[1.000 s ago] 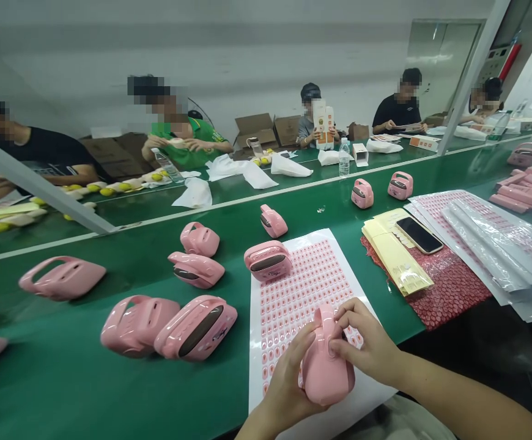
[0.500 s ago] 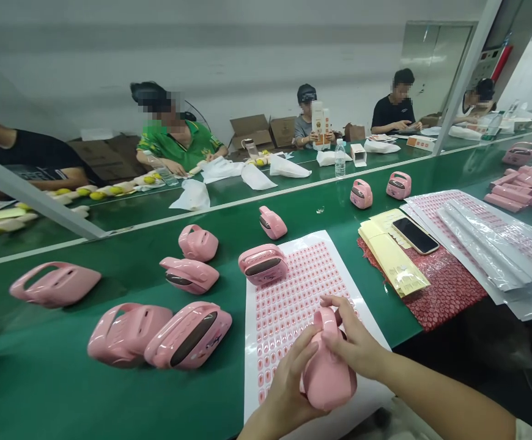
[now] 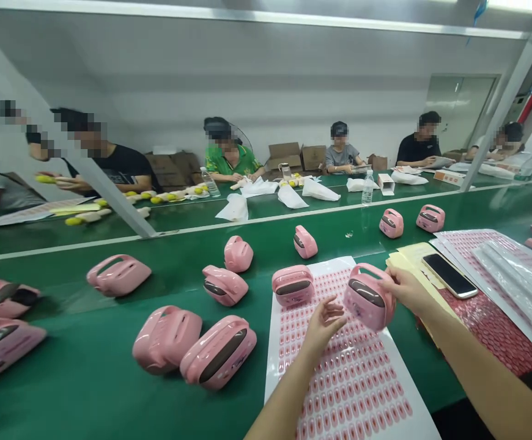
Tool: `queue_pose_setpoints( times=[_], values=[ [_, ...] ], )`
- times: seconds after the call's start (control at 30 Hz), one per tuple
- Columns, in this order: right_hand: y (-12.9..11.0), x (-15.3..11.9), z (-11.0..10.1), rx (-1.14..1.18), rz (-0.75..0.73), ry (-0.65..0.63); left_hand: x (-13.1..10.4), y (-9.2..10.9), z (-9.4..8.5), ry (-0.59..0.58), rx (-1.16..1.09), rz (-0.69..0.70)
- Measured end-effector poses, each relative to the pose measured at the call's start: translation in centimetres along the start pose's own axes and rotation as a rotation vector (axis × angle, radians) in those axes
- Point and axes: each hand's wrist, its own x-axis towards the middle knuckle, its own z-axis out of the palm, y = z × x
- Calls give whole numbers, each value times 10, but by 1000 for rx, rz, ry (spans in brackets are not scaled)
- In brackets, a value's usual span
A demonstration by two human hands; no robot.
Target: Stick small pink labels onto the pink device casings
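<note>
My right hand (image 3: 401, 288) grips a pink plastic handheld device with a loop handle and dark window (image 3: 369, 299) at its right side, tilted above the sticker sheet. My left hand (image 3: 326, 319) is just left of it, fingers apart and holding nothing. Below both hands lies a white sheet of small pink oval stickers (image 3: 339, 382), bare of any cover. Another such pink device (image 3: 292, 286) stands on the sheet's far left corner. To the left, a pair of pink devices (image 3: 220, 351) rest against each other on the green belt.
More pink devices (image 3: 119, 275) are spread along the green belt (image 3: 87, 366). On the right a phone (image 3: 450, 275) lies on yellow paper, beside red bubble wrap (image 3: 499, 330) and plastic-covered sticker sheets (image 3: 518, 275). Co-workers sit across, behind a rail and slanted posts (image 3: 507, 91).
My left hand has let go of the pink device. My right hand has carried it forward and turned its dark window into view. The camera has swung left and up.
</note>
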Motion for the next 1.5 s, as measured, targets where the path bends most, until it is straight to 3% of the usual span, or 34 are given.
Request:
queue_pose_setpoints(
  times=[0.07, 0.13, 0.3, 0.43, 0.57, 0.7, 0.8, 0.93, 1.0, 1.1, 1.23, 1.33, 1.4, 1.5],
  values=[
    [-17, 32, -7, -333, -60, 172, 9, -7, 1, -18, 75, -35],
    [-28, 68, -9, -493, -45, 265, 9, -11, 2, -75, 142, -59],
    [-32, 156, 7, -525, 69, 334, -1, -12, 3, -155, 255, -60],
    [-27, 203, 31, -529, 151, 327, -1, -12, 3, -167, 311, -53],
    [-24, 216, 49, -518, 164, 396, 1, -14, 6, -175, 360, -53],
    [-30, 213, 75, -504, 6, 508, 2, -15, 8, -174, 398, -51],
    [-38, 213, 106, -465, -147, 427, 2, -14, 8, -175, 410, -52],
    [-45, 217, 133, -359, -165, 352, 2, -11, 7, -167, 386, -56],
    [-46, 213, 130, -288, -161, 375, 2, -10, 6, -156, 349, -54],
    [-46, 191, 107, -160, -195, 429, 3, -12, 4, -139, 260, -50],
    [-41, 131, 63, 46, -230, 481, 8, -19, 2, -103, 82, -46],
    [-31, 75, 41, 224, -179, 453, 9, -20, 3, -90, -63, -46],
    [-21, 39, 39, 339, -117, 393, 4, -18, 4, -68, -232, -64],
    [-1, -4, 57, 497, 0, 250, -14, -17, 2, -18, -536, -137]
  ],
)
